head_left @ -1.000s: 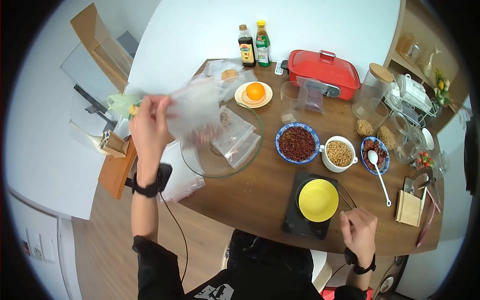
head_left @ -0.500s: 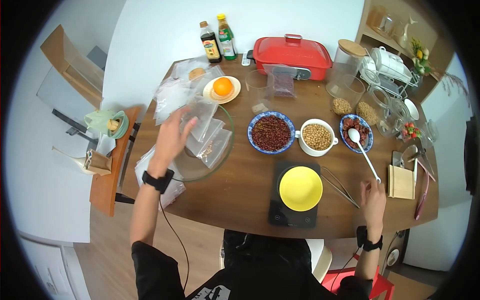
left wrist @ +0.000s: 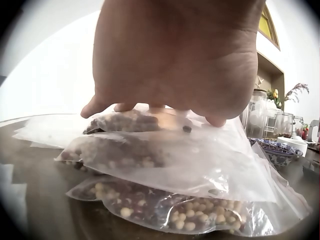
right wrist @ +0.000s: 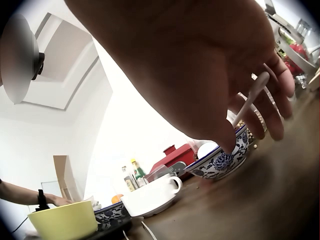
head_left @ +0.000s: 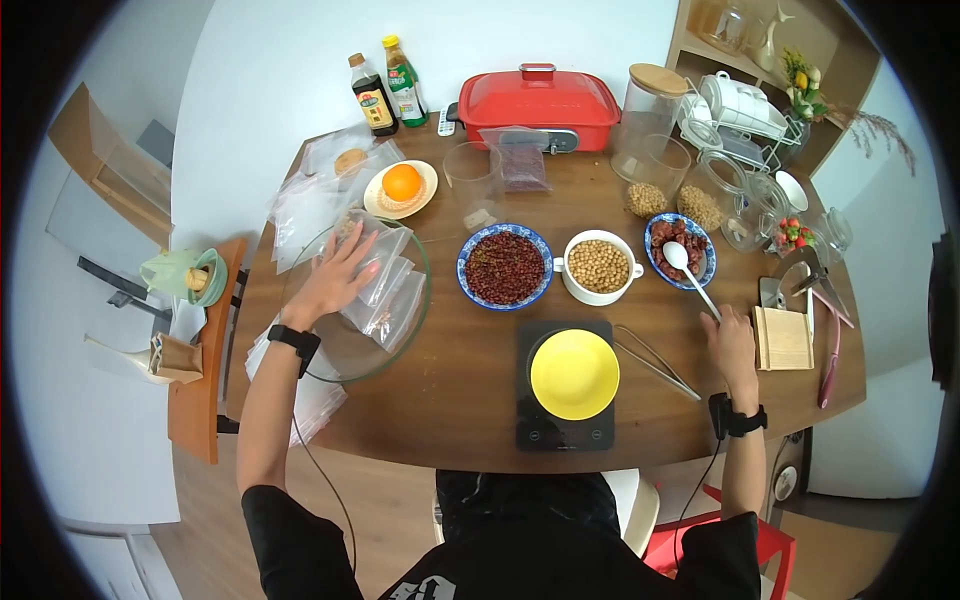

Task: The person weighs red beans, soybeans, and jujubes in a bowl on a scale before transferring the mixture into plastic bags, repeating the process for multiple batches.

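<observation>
My left hand (head_left: 335, 278) lies with spread fingers over clear zip bags (head_left: 385, 305) in a large glass bowl (head_left: 425, 300). In the left wrist view, the stacked bags (left wrist: 165, 205) hold pale and dark red beans, and the fingertips rest on the top one. My right hand (head_left: 733, 348) is at the handle of a white spoon (head_left: 677, 256), whose head sits in a blue-rimmed bowl (head_left: 712, 265) of dark red dried fruit. Seen from the right wrist, the handle end (right wrist: 260, 82) lies between thumb and loosely extended fingers.
A yellow bowl (head_left: 575, 375) stands on a black scale (head_left: 567, 440), with tongs (head_left: 660, 365) beside it. Behind are a bowl of red beans (head_left: 504, 266), a white cup of soybeans (head_left: 598, 268) and a red electric cooker (head_left: 540, 105). Glass jars (head_left: 720, 195) stand at the right.
My left hand has lowered a bag into the glass bowl, let go and spread its fingers over it. My right hand has moved from beside the scale to the spoon handle.
</observation>
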{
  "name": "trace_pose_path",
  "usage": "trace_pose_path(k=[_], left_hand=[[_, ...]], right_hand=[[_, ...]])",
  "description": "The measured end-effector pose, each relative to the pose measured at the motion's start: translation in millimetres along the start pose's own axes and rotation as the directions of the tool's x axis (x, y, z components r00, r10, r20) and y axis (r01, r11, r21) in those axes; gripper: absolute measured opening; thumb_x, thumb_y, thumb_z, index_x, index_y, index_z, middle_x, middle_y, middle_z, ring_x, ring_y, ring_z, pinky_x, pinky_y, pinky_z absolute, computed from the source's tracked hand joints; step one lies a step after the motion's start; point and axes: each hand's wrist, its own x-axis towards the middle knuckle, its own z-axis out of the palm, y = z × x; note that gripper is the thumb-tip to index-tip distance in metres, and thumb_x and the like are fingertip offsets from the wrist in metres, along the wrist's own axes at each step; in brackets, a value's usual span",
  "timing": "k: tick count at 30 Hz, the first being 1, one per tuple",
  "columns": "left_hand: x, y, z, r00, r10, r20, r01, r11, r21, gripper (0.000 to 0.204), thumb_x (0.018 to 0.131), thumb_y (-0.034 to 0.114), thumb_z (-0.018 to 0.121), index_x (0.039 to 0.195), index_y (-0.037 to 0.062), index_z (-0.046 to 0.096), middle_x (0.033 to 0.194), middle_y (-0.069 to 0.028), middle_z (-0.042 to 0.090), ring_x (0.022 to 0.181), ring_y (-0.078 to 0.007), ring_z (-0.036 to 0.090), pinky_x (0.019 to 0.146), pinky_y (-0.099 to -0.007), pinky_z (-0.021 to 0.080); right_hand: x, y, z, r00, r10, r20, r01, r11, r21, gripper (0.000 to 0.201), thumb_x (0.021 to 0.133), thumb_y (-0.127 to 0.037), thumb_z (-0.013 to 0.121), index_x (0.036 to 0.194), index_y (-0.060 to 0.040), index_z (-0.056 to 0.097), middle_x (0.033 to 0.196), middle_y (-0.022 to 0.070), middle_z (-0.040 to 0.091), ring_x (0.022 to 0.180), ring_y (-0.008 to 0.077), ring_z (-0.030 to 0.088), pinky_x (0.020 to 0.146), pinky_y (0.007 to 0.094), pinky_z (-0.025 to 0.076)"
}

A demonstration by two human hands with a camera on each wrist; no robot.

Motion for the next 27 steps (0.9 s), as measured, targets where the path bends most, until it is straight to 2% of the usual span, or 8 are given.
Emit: trace_pose_path(k=[3,9,15,20,23,25,26,27], left_hand=[[2.1,3.1,-1.8,0.999,-0.01,0.053,0.008,1.0,0.027,0.068,0.107,0.061,0.042,0.167,0.0342,0.025,0.178,0.0006,0.006,0.16,-0.0486,0.004,0.123,-0.073,0.014],[15.6,-2.2,9.7,0.996,0.001,0.084,-0.009,0.996,0.089,0.075,0.105,0.065,0.039,0.169,0.0353,0.014,0.178,0.0,0.001,0.159,-0.05,0.001,0.124,-0.0724,0.013],[15.2,0.7,10.6,0.997,-0.009,0.077,0.003,0.997,0.078,0.076,0.105,0.062,0.042,0.169,0.0358,0.01,0.178,0.0002,0.0,0.16,-0.0496,-0.001,0.123,-0.0733,0.011],[5.2,7.5,5.0,0.999,0.006,0.039,-0.007,0.999,0.047,0.078,0.104,0.062,0.044,0.17,0.0348,0.011,0.178,-0.0004,0.001,0.16,-0.0501,0.0,0.123,-0.074,0.012],[-14.0,21.9,-2.7,0.999,-0.031,-0.019,0.032,0.999,0.036,0.076,0.105,0.057,0.048,0.169,0.0334,0.015,0.178,-0.0018,0.005,0.159,-0.0508,0.002,0.122,-0.0739,0.012],[-39.0,42.2,-12.8,0.976,0.019,-0.217,-0.022,1.0,-0.013,0.076,0.103,0.048,0.057,0.169,0.0287,0.023,0.178,-0.0038,0.011,0.159,-0.0523,0.006,0.123,-0.0716,0.014],[-51.5,51.6,-15.0,0.976,0.02,-0.215,-0.023,1.0,-0.011,0.076,0.103,0.048,0.057,0.169,0.0287,0.023,0.178,-0.0038,0.011,0.159,-0.0523,0.006,0.123,-0.0716,0.014],[-65.1,61.5,-15.3,0.944,0.113,-0.311,-0.126,0.992,-0.022,0.076,0.101,0.043,0.062,0.167,0.0244,0.028,0.177,-0.0055,0.015,0.158,-0.0514,0.01,0.124,-0.0682,0.016]], right_hand=[[3.6,-3.8,-6.9,0.996,0.082,0.042,-0.088,0.981,0.174,0.026,0.101,-0.026,0.068,0.099,0.0003,0.067,0.079,0.0253,0.069,0.077,0.0506,0.066,0.067,0.0565,0.051],[9.3,-6.7,-45.6,0.985,0.168,-0.028,-0.156,0.956,0.25,0.022,0.101,-0.025,0.067,0.095,-0.0036,0.069,0.079,0.024,0.07,0.075,0.048,0.067,0.065,0.0537,0.051],[22.0,12.8,-52.7,0.966,0.104,-0.237,-0.114,0.993,-0.028,0.02,0.101,-0.026,0.063,0.097,-0.0087,0.071,0.084,0.0176,0.073,0.078,0.0436,0.07,0.065,0.053,0.053],[33.5,17.8,-42.0,0.979,0.04,-0.199,-0.066,0.99,-0.125,0.017,0.102,-0.024,0.059,0.098,-0.0112,0.069,0.09,0.0143,0.075,0.078,0.0413,0.071,0.066,0.0529,0.055],[30.6,10.7,-50.2,0.984,0.029,-0.174,-0.055,0.987,-0.149,0.015,0.102,-0.023,0.058,0.096,-0.0118,0.068,0.092,0.0138,0.074,0.077,0.0406,0.071,0.065,0.0523,0.055],[26.3,7.3,-58.5,0.985,0.042,-0.169,-0.07,0.984,-0.164,0.015,0.101,-0.022,0.058,0.095,-0.0119,0.068,0.092,0.0137,0.074,0.076,0.0403,0.071,0.064,0.0518,0.055],[23.4,8.2,-60.1,0.981,0.027,-0.19,-0.063,0.981,-0.185,0.016,0.101,-0.023,0.06,0.096,-0.0114,0.068,0.09,0.014,0.072,0.075,0.0402,0.071,0.064,0.0513,0.055],[21.6,8.5,-61.7,0.978,0.013,-0.209,-0.057,0.977,-0.205,0.016,0.101,-0.025,0.061,0.096,-0.0109,0.068,0.089,0.0142,0.07,0.074,0.04,0.07,0.064,0.0507,0.055]])
